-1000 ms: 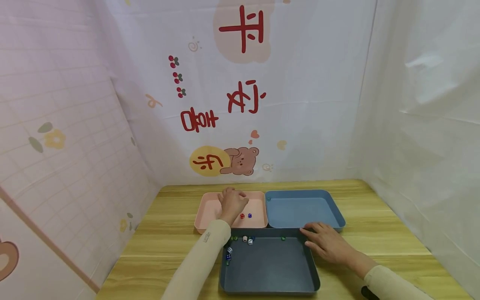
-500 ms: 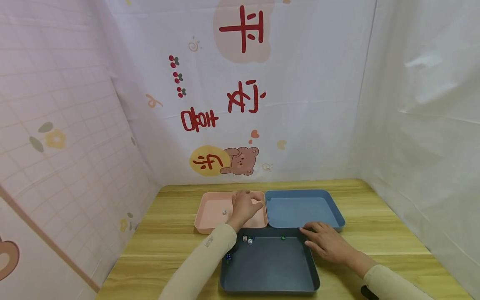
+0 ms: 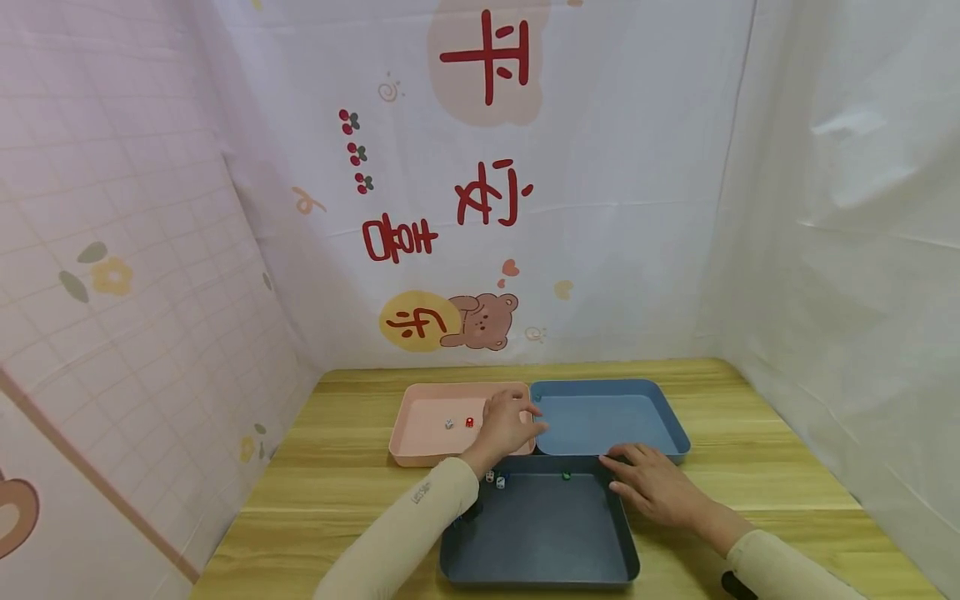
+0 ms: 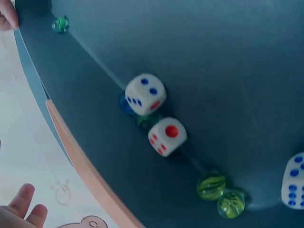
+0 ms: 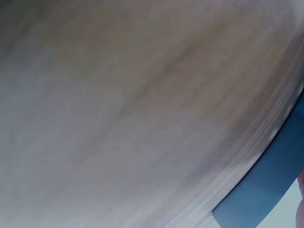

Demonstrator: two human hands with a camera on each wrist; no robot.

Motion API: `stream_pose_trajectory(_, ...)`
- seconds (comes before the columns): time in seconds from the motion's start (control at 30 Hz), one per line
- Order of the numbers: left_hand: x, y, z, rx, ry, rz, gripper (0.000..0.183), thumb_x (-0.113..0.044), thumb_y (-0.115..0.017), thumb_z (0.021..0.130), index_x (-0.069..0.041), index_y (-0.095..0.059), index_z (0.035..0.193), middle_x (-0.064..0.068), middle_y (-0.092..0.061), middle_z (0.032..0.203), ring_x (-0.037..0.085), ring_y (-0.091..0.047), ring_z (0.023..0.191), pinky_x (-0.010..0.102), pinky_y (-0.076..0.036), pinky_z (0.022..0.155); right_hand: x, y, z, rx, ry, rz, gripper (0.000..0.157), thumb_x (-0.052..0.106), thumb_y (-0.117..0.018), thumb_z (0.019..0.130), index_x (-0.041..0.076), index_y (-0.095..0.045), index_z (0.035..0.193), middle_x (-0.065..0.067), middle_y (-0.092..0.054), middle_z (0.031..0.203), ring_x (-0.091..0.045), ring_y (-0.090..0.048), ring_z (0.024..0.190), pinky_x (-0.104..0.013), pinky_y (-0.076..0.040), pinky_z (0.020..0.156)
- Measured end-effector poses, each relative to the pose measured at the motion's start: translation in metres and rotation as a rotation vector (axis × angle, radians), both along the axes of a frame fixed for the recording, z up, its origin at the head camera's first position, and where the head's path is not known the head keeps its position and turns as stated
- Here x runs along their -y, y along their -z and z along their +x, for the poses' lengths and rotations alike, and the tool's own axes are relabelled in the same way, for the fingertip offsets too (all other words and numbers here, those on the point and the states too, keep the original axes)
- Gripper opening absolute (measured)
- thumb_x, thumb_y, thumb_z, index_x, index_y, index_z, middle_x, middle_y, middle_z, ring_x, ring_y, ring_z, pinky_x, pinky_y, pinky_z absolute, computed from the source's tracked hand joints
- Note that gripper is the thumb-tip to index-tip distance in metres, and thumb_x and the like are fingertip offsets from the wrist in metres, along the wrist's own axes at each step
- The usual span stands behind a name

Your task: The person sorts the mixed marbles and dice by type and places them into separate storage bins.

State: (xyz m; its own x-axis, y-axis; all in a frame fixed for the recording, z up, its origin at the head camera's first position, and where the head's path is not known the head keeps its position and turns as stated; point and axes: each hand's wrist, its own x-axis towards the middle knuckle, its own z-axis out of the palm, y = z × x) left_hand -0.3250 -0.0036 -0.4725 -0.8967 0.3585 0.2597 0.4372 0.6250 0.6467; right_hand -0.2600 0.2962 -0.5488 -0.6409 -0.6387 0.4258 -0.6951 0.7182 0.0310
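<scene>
My left hand (image 3: pixel 508 423) hovers over the right side of the pink tray (image 3: pixel 399 433), thumb and fingers apart, with nothing visible between them. A white die (image 3: pixel 449 424) and a red die (image 3: pixel 469 422) lie in that tray, left of the hand. My right hand (image 3: pixel 654 486) rests at the upper right corner of the dark tray (image 3: pixel 540 579), fingers relaxed. Along the dark tray's far wall, the left wrist view has two white dice, one with a red pip (image 4: pixel 167 137) and one with blue pips (image 4: pixel 146 94), several green marbles (image 4: pixel 211 186) and a partly hidden blue marble (image 4: pixel 124 103).
A blue tray (image 3: pixel 600 421) stands right of the pink one, with a small green marble (image 3: pixel 537 397) in its far left corner. Another white die (image 4: pixel 293 181) is cut off at the left wrist view's edge. Wood-grain tabletop (image 3: pixel 765 467) surrounds the trays.
My left hand has moved right across the pink tray, toward the blue one. The white die and a red die to its left have come into sight. My right hand has stayed put.
</scene>
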Motion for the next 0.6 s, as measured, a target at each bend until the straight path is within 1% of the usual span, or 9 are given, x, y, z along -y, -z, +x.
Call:
stream_pose_trajectory(0.1,-0.003,0.000,0.004,-0.003,0.018,-0.028,0.020,-0.032,-0.077,0.087,-0.017,-0.079,0.100,0.010,-0.051,0.139,0.031,-0.041,0.132,0.056,-0.025,0.109,0.000,-0.001,0.000,0.014,0.004,0.002,0.042,0.033,-0.060,0.100,0.012,-0.063,0.135,-0.006,-0.057,0.126,-0.027,-0.055,0.112,-0.053,-0.046,0.089)
stream_pose_trajectory(0.27,-0.010,-0.002,0.011,-0.020,0.053,-0.091,0.018,-0.034,-0.076,0.088,-0.021,-0.079,0.101,0.011,-0.052,0.138,0.031,-0.044,0.130,0.054,-0.028,0.108,-0.001,-0.001,0.001,0.023,0.012,0.011,0.042,0.033,-0.061,0.099,0.011,-0.063,0.135,-0.006,-0.057,0.127,-0.027,-0.054,0.112,-0.053,-0.046,0.090)
stream_pose_trajectory(0.4,-0.014,0.004,0.017,-0.015,0.085,-0.100,0.018,-0.033,-0.076,0.089,-0.021,-0.078,0.102,0.012,-0.051,0.141,0.033,-0.042,0.131,0.056,-0.026,0.109,-0.001,-0.001,0.001,0.029,0.015,0.014,0.042,0.033,-0.060,0.100,0.011,-0.063,0.135,-0.006,-0.057,0.127,-0.028,-0.055,0.112,-0.054,-0.045,0.091)
stream_pose_trajectory(0.5,-0.016,0.009,0.019,-0.007,0.099,-0.129,0.018,-0.034,-0.075,0.089,-0.023,-0.078,0.102,0.010,-0.049,0.144,0.033,-0.040,0.133,0.056,-0.025,0.110,-0.001,-0.001,0.001,0.037,0.017,0.014,0.042,0.033,-0.059,0.100,0.011,-0.062,0.135,-0.006,-0.057,0.127,-0.028,-0.055,0.112,-0.054,-0.045,0.091)
stream_pose_trajectory(0.6,-0.018,0.013,0.022,-0.019,0.110,-0.167,0.017,-0.034,-0.076,0.088,-0.024,-0.078,0.101,0.010,-0.049,0.144,0.033,-0.040,0.134,0.057,-0.025,0.109,-0.001,-0.001,0.001,0.041,0.020,0.013,0.042,0.033,-0.059,0.100,0.011,-0.062,0.135,-0.006,-0.057,0.127,-0.027,-0.055,0.112,-0.054,-0.045,0.091)
